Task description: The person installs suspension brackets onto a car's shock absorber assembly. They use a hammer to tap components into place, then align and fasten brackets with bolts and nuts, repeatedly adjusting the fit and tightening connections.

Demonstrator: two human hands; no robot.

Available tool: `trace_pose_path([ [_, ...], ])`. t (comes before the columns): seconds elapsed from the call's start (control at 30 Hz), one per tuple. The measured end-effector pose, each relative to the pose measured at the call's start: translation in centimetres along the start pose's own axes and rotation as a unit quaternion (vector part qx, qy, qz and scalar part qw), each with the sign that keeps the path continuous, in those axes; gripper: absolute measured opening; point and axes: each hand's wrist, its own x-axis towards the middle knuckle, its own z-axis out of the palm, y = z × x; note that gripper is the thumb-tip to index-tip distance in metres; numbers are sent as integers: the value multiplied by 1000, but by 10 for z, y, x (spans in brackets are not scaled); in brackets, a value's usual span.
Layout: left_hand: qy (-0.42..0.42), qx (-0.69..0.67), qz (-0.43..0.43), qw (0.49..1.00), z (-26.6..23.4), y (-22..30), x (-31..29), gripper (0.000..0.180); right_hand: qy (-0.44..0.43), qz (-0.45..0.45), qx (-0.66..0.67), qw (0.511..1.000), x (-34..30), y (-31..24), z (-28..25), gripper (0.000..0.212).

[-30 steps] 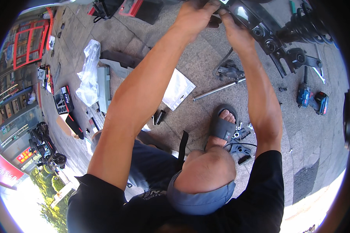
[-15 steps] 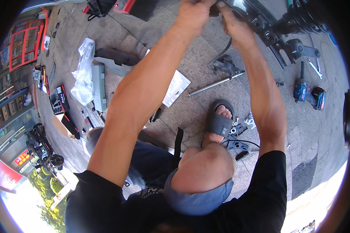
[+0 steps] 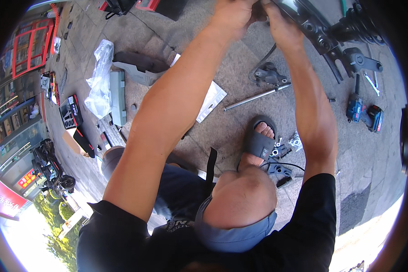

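Note:
Both my arms reach up to the top edge of the view. My left hand point(image 3: 233, 18) is closed there, its fingers partly cut off by the picture's edge. Beside it my right hand point(image 3: 283, 26) is closed too, thumb close to the left fingers. A small dark piece shows between them, its kind hidden. Right of my hands is the black metal frame point(image 3: 323, 41) of a vehicle, with a coil-spring shock absorber point(image 3: 360, 26). A brake caliper point(image 3: 271, 75) on a black hose hangs or lies below my right hand, near a long metal rod point(image 3: 257, 97).
A blue cordless power tool point(image 3: 357, 109) and wrenches point(image 3: 372, 84) lie at the right. Loose metal parts point(image 3: 279, 168) surround my sandalled foot point(image 3: 260, 138). Left are bubble wrap point(image 3: 99, 81), a grey-green case point(image 3: 118, 97), a tool set box point(image 3: 71, 112) and a parked motorbike point(image 3: 52, 167).
The view has shifted slightly, so the floor items sit a little further right. Both hands stay together at the top edge, the fingers only slightly shifted.

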Motion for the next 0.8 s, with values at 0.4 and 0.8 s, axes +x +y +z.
trace_pose_path([
  [0.4,-54,20,14,998,-7,4,2,16,-95,235,-71,965,2,-4,-25,38],
  [0.8,-37,-4,20,999,-6,-8,6,9,-160,-98,-351,917,7,19,-35,42],
])
